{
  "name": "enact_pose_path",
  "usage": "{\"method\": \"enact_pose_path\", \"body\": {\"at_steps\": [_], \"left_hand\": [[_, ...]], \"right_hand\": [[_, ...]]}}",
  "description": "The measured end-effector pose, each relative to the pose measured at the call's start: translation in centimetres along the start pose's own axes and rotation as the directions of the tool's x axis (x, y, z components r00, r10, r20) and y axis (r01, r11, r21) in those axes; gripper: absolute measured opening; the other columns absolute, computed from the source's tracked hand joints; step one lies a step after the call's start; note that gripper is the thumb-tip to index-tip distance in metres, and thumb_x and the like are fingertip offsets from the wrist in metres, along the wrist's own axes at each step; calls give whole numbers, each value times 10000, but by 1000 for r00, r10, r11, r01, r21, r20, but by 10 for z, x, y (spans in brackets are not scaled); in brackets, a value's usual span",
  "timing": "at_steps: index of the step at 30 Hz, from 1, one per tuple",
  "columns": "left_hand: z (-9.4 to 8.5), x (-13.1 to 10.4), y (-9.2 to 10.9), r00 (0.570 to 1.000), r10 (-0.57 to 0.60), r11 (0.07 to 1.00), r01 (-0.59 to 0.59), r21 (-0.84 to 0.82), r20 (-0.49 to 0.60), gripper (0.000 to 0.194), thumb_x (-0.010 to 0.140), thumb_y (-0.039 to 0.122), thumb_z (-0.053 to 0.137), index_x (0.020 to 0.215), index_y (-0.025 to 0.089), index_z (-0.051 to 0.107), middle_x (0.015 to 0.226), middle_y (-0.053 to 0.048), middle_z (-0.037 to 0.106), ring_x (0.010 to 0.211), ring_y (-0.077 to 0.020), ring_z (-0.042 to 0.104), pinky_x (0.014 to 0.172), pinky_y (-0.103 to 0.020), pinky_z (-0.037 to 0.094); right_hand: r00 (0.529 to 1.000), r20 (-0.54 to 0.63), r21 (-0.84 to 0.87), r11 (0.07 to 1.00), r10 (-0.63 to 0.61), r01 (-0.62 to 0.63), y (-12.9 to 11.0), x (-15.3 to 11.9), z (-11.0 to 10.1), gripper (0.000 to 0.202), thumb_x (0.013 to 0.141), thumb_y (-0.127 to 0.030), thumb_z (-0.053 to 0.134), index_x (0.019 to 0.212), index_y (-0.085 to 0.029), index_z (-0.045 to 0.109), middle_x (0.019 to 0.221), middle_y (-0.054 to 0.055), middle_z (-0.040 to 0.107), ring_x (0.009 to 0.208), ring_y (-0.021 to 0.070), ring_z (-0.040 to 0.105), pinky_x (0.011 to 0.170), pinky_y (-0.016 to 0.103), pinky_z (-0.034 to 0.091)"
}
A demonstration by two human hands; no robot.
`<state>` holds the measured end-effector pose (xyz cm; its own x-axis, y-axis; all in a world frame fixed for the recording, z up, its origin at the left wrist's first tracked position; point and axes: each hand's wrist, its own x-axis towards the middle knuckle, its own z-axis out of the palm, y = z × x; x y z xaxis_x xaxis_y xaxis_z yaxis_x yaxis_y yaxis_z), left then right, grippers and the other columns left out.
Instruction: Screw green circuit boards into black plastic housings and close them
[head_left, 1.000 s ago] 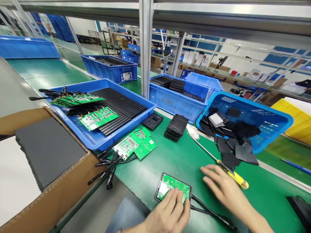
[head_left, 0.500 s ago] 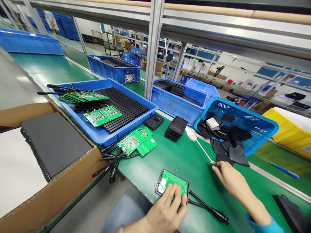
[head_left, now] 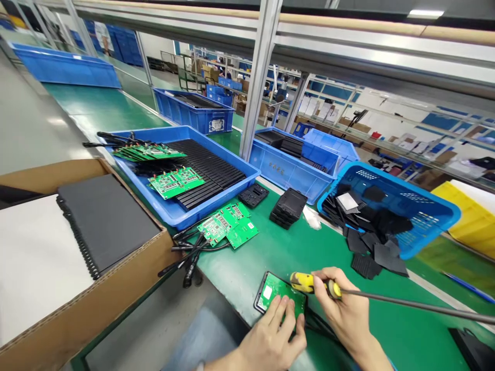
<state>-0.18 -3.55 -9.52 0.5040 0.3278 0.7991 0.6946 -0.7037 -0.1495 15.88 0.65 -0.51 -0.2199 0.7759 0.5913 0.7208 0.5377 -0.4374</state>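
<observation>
Left hand (head_left: 270, 340) presses flat on the circuit board (head_left: 279, 298); right hand (head_left: 342, 309) beside it grips a screwdriver (head_left: 309, 282).

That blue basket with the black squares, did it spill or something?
Yes. The blue basket lies tipped on its side, and black squares have slid out onto the green table. Nearby, the right hand holds a screwdriver over a green board.
</observation>
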Motion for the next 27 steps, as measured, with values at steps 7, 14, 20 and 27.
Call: {"method": "enact_pose_path", "body": {"at_steps": [7,14,20,27], "left_hand": [[6,-5,2,1000,6,1000,-6,21,6,154,922,226,538,1027,137,607,963,-130,737,975,-267,707,952,-395,510],[11,-7,5,998,-36,999,36,-12,-53,161,921,222,515,1028,163,621,947,-115,737,959,-264,706,951,-400,506],[11,-12,10,998,-34,995,30,-94,-43,270,944,170,448,1129,164,645,973,-58,722,817,-206,684,732,-319,556],[-27,22,-48,890,208,894,-6,-448,405,603,897,364,632,1401,120,408,1158,-151,669,1183,-326,563,1106,-726,149]], "right_hand": [[999,45,121,992,-31,26,-11,17,31,123,954,-249,522,839,-212,548,727,-7,613,619,122,595,571,207,476],[990,121,218,975,-73,45,-32,18,39,123,953,-223,511,830,-221,518,698,-30,569,581,107,543,540,199,449],[935,297,290,951,-192,104,-39,-1,33,106,959,-238,474,853,-234,485,742,-20,604,619,120,578,588,225,475],[989,-110,269,961,100,-67,-39,-2,-25,30,944,-226,516,926,-243,533,795,14,660,715,136,657,620,185,541]]}}
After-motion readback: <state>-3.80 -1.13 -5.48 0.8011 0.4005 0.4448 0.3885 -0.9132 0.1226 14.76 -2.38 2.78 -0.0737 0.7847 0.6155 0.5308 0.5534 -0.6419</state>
